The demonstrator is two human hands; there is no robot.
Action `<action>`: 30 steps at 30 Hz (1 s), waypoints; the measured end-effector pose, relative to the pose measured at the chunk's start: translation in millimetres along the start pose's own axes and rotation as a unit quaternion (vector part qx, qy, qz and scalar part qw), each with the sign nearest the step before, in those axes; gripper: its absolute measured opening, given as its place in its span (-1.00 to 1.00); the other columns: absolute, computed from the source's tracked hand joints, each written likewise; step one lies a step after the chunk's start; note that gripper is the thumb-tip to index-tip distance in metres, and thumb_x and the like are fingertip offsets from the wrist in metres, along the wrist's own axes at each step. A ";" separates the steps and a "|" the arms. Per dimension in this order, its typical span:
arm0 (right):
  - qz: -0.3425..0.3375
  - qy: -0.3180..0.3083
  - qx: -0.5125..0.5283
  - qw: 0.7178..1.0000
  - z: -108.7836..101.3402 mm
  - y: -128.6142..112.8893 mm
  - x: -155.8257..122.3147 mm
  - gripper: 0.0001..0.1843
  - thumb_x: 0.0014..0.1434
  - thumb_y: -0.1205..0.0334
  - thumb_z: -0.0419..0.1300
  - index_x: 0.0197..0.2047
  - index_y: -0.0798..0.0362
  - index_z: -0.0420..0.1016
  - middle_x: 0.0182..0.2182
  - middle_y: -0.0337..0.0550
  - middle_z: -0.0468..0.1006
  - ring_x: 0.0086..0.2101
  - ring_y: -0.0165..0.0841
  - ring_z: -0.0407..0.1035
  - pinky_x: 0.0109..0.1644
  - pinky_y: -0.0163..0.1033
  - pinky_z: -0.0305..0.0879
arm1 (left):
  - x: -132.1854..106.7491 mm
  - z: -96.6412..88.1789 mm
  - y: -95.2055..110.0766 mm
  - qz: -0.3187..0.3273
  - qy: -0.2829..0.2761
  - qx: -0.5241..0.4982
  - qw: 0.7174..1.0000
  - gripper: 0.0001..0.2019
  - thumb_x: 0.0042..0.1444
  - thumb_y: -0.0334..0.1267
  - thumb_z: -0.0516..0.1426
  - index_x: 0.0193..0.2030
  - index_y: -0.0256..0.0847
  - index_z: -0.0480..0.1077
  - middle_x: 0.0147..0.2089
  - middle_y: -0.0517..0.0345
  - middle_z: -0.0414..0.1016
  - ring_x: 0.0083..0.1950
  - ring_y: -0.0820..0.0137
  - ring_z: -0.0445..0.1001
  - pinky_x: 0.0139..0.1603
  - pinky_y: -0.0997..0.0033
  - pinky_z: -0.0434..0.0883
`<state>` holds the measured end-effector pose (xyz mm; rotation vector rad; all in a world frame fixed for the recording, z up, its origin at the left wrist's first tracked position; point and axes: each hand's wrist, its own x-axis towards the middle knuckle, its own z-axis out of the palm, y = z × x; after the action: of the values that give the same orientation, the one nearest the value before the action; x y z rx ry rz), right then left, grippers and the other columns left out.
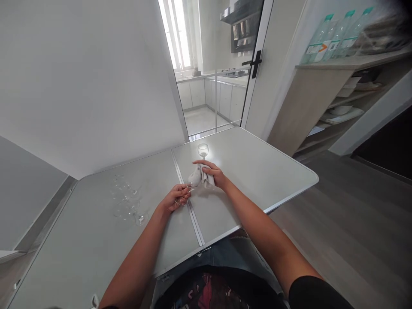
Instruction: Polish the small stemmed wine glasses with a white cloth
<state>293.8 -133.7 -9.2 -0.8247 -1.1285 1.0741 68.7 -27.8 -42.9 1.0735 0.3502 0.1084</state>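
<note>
Our left hand [176, 198] grips a wine glass [193, 178], our right hand [213, 173] a cloth [208, 179] at its bowl: wiping seems underway, the far goblet [203, 149] perhaps done, the left-side glasses [125, 198] not.

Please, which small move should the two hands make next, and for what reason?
Probably the right hand should turn the white cloth gently at the bowl of the wine glass, because the cloth is already at the bowl and the left hand holds the glass near its foot.
</note>
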 end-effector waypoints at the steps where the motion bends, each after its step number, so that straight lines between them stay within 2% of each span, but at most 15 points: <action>1: -0.004 0.019 0.004 1.000 0.4 -0.2 -0.1 -0.44 0.20 0.03 0.21 0.23 0.06 0.44 -0.40 -0.25 0.34 -0.40 -0.40 0.23 -0.35 -0.36 0.15 | 0.2 1.5 -0.1 -0.001 0.001 -0.001 1.000 -0.60 0.10 -0.10 0.33 -0.05 -0.33 0.43 -0.46 0.28 0.28 -0.66 0.70 0.07 -0.66 0.64 0.07; 3: -0.006 0.029 -0.013 0.999 2.5 0.0 0.1 -0.44 0.21 0.01 0.21 0.23 0.05 0.44 -0.41 -0.26 0.33 -0.41 -0.41 0.20 -0.37 -0.37 0.12 | 0.8 4.6 -0.2 -0.001 0.003 0.002 1.000 -0.63 0.11 -0.10 0.33 -0.11 -0.34 0.43 -0.46 0.28 0.27 -0.65 0.70 0.09 -0.65 0.63 0.10; 6: 0.014 -0.008 -0.053 0.998 6.6 -0.2 0.1 -0.43 0.20 -0.04 0.22 0.20 0.08 0.47 -0.38 -0.23 0.37 -0.40 -0.40 0.21 -0.36 -0.36 0.13 | 1.3 7.3 0.1 0.000 0.000 0.016 1.000 -0.67 0.09 -0.08 0.34 -0.31 -0.32 0.38 -0.46 0.25 0.30 -0.64 0.68 0.12 -0.63 0.60 0.17; 8: 0.025 -0.030 -0.058 0.998 7.3 -1.4 -0.2 -0.41 0.19 -0.05 0.23 0.20 0.08 0.48 -0.38 -0.22 0.39 -0.40 -0.40 0.21 -0.36 -0.35 0.12 | 1.5 7.1 0.1 0.002 -0.005 0.026 1.000 -0.65 0.09 -0.08 0.34 -0.36 -0.31 0.35 -0.46 0.24 0.32 -0.65 0.68 0.13 -0.63 0.59 0.20; 11: 0.031 -0.023 -0.036 0.999 3.4 -2.9 -0.3 -0.43 0.16 -0.03 0.24 0.16 0.10 0.50 -0.41 -0.24 0.37 -0.43 -0.40 0.19 -0.37 -0.34 0.10 | 2.3 4.9 -0.4 0.000 -0.006 0.027 1.000 -0.67 0.08 -0.08 0.34 -0.29 -0.32 0.41 -0.46 0.24 0.32 -0.65 0.67 0.13 -0.64 0.59 0.19; 15: 0.009 0.049 0.005 0.999 -1.8 -2.0 0.8 -0.51 0.18 0.03 0.22 0.13 0.07 0.49 -0.45 -0.28 0.31 -0.45 -0.40 0.20 -0.37 -0.34 0.10 | 4.0 3.1 -1.6 0.001 0.008 0.004 1.000 -0.58 0.07 -0.11 0.36 -0.01 -0.31 0.45 -0.46 0.26 0.32 -0.65 0.68 0.12 -0.65 0.61 0.12; 17: 0.014 0.045 0.011 0.999 -0.7 -1.4 1.2 -0.50 0.19 0.03 0.22 0.15 0.05 0.48 -0.44 -0.27 0.33 -0.44 -0.40 0.21 -0.36 -0.35 0.12 | 4.1 3.6 -1.4 0.006 0.015 0.002 1.000 -0.61 0.07 -0.11 0.36 -0.07 -0.32 0.45 -0.45 0.25 0.32 -0.64 0.68 0.11 -0.65 0.61 0.12; 20: 0.039 -0.006 -0.004 0.999 2.7 -0.8 1.0 -0.47 0.16 0.02 0.25 0.16 0.06 0.48 -0.40 -0.24 0.39 -0.41 -0.38 0.25 -0.36 -0.34 0.15 | 3.0 4.9 -0.3 0.011 0.016 0.013 1.000 -0.66 0.06 -0.08 0.36 -0.28 -0.32 0.42 -0.44 0.21 0.34 -0.64 0.67 0.13 -0.64 0.58 0.16; 21: 0.040 -0.011 -0.009 0.999 3.1 -0.4 0.9 -0.46 0.15 0.02 0.25 0.16 0.06 0.49 -0.40 -0.24 0.40 -0.41 -0.38 0.26 -0.36 -0.34 0.16 | 2.7 5.2 0.0 0.011 0.015 0.015 1.000 -0.66 0.05 -0.08 0.36 -0.29 -0.33 0.42 -0.44 0.21 0.34 -0.64 0.67 0.13 -0.64 0.58 0.16; 23: 0.023 0.017 -0.012 1.000 2.3 1.2 1.3 -0.47 0.16 0.02 0.25 0.16 0.05 0.48 -0.41 -0.25 0.38 -0.42 -0.39 0.25 -0.37 -0.35 0.17 | 3.2 5.9 0.0 0.017 0.021 0.016 1.000 -0.63 0.05 -0.07 0.36 -0.18 -0.33 0.47 -0.44 0.23 0.34 -0.65 0.67 0.12 -0.63 0.57 0.16; 25: -0.007 0.072 -0.019 0.997 0.8 4.2 2.4 -0.46 0.20 0.00 0.22 0.20 0.01 0.43 -0.39 -0.26 0.37 -0.41 -0.39 0.26 -0.35 -0.35 0.21 | 5.6 7.2 -1.1 0.052 0.052 0.028 0.997 -0.54 0.07 -0.05 0.35 0.00 -0.34 0.48 -0.44 0.23 0.35 -0.64 0.66 0.14 -0.62 0.55 0.15; 27: -0.037 0.124 -0.043 0.991 1.0 8.0 3.7 -0.40 0.23 -0.03 0.19 0.30 -0.04 0.33 -0.32 -0.23 0.40 -0.34 -0.36 0.31 -0.27 -0.32 0.29 | 9.6 9.6 -3.3 0.126 0.116 0.073 0.983 -0.45 0.12 0.00 0.31 0.14 -0.35 0.45 -0.42 0.19 0.42 -0.62 0.62 0.21 -0.59 0.53 0.18; 30: -0.086 0.175 -0.105 0.975 5.9 13.6 4.2 -0.31 0.29 -0.07 0.16 0.41 -0.12 0.15 -0.13 -0.17 0.47 -0.14 -0.28 0.38 -0.02 -0.24 0.36 | 15.0 13.8 -7.6 0.231 0.219 0.169 0.933 -0.39 0.18 0.02 0.26 0.26 -0.32 0.38 -0.35 0.13 0.53 -0.56 0.57 0.28 -0.50 0.49 0.27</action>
<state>285.0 -125.6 -19.0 -1.0192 -1.0004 0.6409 86.9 -39.3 -47.1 1.4606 0.5232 0.7406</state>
